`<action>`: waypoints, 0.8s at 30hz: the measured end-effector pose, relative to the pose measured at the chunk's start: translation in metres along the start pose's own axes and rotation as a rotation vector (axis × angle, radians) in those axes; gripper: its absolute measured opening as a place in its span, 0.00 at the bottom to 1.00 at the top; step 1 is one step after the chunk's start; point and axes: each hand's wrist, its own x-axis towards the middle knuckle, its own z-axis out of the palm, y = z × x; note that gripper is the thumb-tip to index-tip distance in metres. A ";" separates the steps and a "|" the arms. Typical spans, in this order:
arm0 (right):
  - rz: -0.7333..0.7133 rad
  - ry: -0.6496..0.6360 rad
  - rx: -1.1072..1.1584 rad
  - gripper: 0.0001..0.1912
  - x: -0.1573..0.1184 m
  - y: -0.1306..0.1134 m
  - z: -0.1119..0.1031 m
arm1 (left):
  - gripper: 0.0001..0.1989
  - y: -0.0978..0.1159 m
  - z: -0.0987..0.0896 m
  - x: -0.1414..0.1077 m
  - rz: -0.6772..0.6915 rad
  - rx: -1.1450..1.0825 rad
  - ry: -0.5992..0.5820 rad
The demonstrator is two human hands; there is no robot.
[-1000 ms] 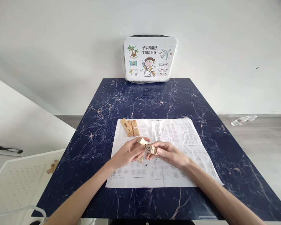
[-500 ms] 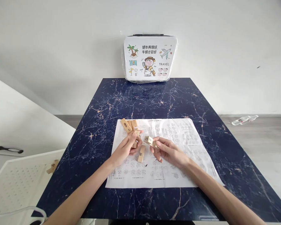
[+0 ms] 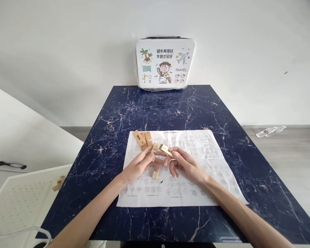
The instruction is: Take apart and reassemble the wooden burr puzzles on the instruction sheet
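Above the printed sheet [image 3: 196, 189], my left hand [image 3: 142, 163] grips a notched wooden puzzle piece [image 3: 155, 148] between thumb and fingers. My right hand [image 3: 187, 163] pinches another wooden puzzle piece [image 3: 165, 149], marked with a dark character, by its near end. The two pieces are close together, and I cannot tell whether they touch. Beneath my left fingers a loose wooden piece [image 3: 155, 175] lies on the sheet, partly hidden. Several more wooden pieces [image 3: 142, 138], one marked 2, rest at the sheet's far left corner, just beyond my left hand.
The sheet lies on a dark blue marbled table [image 3: 155, 117]. A white cartoon-printed case [image 3: 164, 63] in clear plastic stands at the far edge against the wall. To the left is a white perforated cart [image 3: 23, 196] with a wooden item [image 3: 59, 183]. Clear plastic [image 3: 270, 131] lies on the floor.
My hands have come closer together, bringing the two pieces near each other. The right-hand piece has turned to show a longer side. My left hand now covers more of the loose piece.
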 end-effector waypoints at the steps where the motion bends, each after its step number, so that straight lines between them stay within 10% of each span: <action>1: -0.022 0.003 -0.038 0.19 0.000 0.001 0.000 | 0.20 0.000 0.000 0.000 0.006 0.002 0.013; 24: -0.201 0.198 -0.518 0.14 -0.007 0.014 0.011 | 0.31 -0.013 0.016 -0.011 0.032 0.151 -0.077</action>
